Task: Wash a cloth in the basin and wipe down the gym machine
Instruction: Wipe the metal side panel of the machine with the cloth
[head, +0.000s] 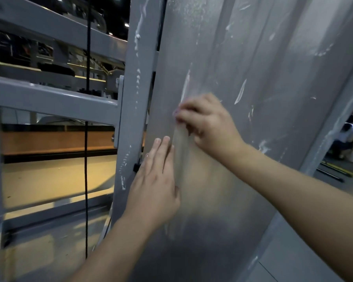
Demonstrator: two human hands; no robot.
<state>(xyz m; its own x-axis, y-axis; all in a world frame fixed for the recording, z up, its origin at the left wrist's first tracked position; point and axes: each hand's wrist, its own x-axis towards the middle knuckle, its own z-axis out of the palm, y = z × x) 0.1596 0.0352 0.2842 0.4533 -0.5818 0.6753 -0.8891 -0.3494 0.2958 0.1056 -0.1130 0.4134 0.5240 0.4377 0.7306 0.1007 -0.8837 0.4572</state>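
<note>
Head view is showing both hands working against the gym machine's grey shroud panel (pixel 243 58), which is standing upright and running top to bottom of the frame. Left hand (pixel 154 180) is lying flat on the panel, fingers straight and pressed together, holding nothing. Right hand (pixel 204 125) is sitting just above and to the right, fingertips pinching what looks like a strip of clear film (pixel 180 151) (edges are faint, so I cannot be sure). That strip is hanging lengthwise down the panel, passing just beside the left fingertips. Right hand is the nearer one to its upper end. Cloth and basin are not appearing anywhere in view. Grey frame upright (pixel 134 98), streaked white, is standing just left of the panel.
</note>
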